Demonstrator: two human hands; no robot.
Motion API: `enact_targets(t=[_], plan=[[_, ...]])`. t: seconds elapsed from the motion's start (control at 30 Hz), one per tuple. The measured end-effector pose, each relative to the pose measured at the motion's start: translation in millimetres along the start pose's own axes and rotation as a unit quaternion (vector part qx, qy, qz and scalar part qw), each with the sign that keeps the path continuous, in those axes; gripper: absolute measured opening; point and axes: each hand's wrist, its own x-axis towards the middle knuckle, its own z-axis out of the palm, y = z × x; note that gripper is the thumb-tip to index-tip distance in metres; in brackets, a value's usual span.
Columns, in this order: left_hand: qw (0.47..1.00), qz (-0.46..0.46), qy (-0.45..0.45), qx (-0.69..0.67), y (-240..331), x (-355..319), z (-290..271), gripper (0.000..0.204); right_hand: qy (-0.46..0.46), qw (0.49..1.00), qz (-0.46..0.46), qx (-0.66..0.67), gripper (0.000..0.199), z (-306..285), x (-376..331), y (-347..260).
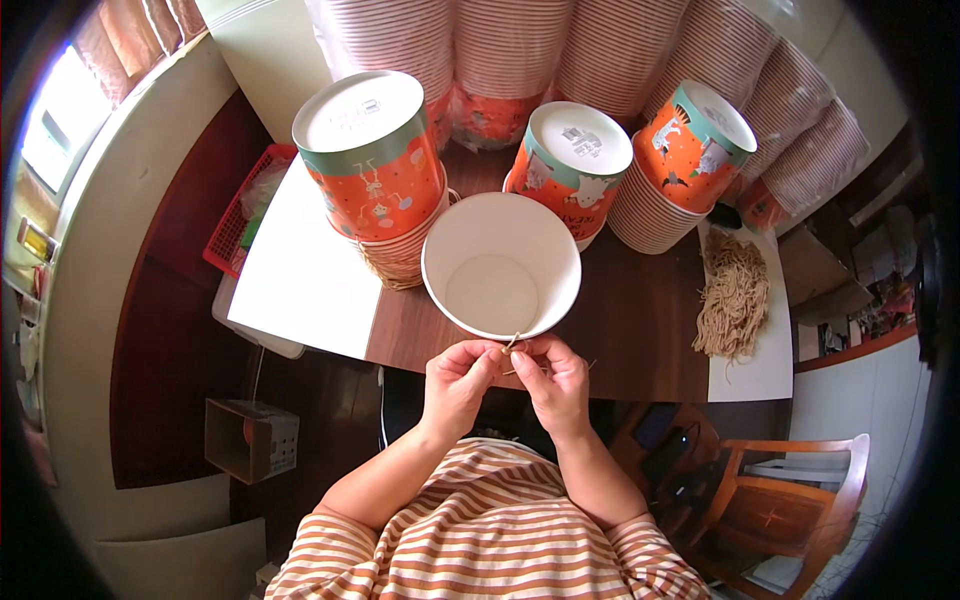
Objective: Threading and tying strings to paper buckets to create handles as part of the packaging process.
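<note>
1. While you look down from the head view, stacks of orange paper buckets (pixel 375 165) crowd the far side, and a bundle of twine (pixel 735 295) lies right.
2. Beneath them is a dark wooden table (pixel 640 340); a wooden chair (pixel 790 500) stands lower right.
3. Your left hand (pixel 458 385) and right hand (pixel 555 385) pinch a thin string (pixel 515 345) at the near rim of the open white bucket (pixel 500 265), fingers closed on it.

A white paper bucket (pixel 500 265) stood upright and open on the dark wooden bench (pixel 640 330), near its front edge, its inside plain and empty. A thin tan string (pixel 515 343) sat at the near rim, pinched between both hands just in front of it.
</note>
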Motion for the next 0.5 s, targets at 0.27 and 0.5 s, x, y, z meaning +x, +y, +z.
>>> enact_targets(t=[0.27, 0.5], plan=[[1.000, 0.010, -0.009, 0.023, 1.4, -0.8, -1.9, 0.015, 0.003, 1.000, -0.002, -0.030, 0.009, 1.1, 1.3, -2.3], [0.999, 0.015, -0.027, 0.043, 3.5, -1.3, -2.8, 0.017, 0.017, 0.999, -0.005, -0.027, 0.008, 0.6, 1.2, 1.7]])
